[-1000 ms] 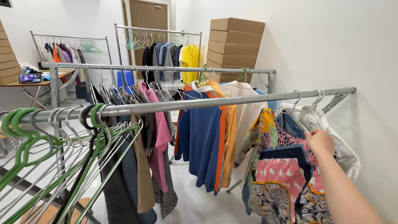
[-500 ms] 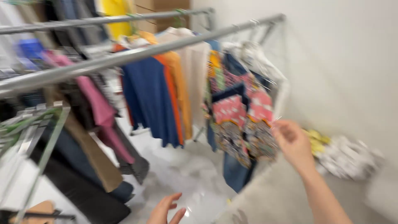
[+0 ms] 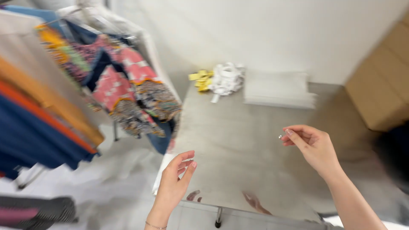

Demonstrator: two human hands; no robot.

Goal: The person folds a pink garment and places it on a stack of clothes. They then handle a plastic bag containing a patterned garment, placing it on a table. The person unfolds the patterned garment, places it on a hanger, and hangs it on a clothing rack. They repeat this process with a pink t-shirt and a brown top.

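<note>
Two empty hands, left hand (image 3: 174, 183) and right hand (image 3: 313, 145), hover over grey table (image 3: 238, 140).

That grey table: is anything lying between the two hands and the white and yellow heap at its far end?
Nothing visible does. The left hand and right hand hover over bare grey table; the white and yellow heap lies beyond.

Both forearms are bare, with no sleeves showing. The left hand (image 3: 174, 184) wears a thin bracelet (image 3: 154, 224) at the wrist. The right hand (image 3: 311, 145) has pale polished nails.

The view has swung from the garment rack down to a steel table (image 3: 238, 145), both hands now raised above it.
</note>
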